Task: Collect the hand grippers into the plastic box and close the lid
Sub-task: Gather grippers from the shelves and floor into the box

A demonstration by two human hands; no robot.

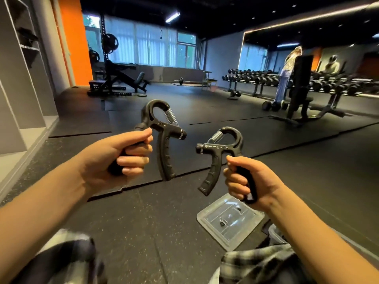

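My left hand (121,154) grips one handle of a black hand gripper (164,138), held upright with its steel spring at the top. My right hand (249,181) grips one handle of a second black hand gripper (217,152), its other handle hanging free toward the left. Both are raised above the dark rubber floor. A clear plastic lid (229,220) lies flat on the floor below my right hand. A curved bit of clear plastic (275,234), perhaps the box's rim, shows beside my right forearm, mostly hidden.
I am low over black rubber floor mats (164,212), with plaid trouser legs (256,261) at the bottom. Grey shelving (22,78) stands on the left. Farther off are a weight bench (299,95), dumbbell racks (256,78), a squat rack (110,68) and a person (287,74).
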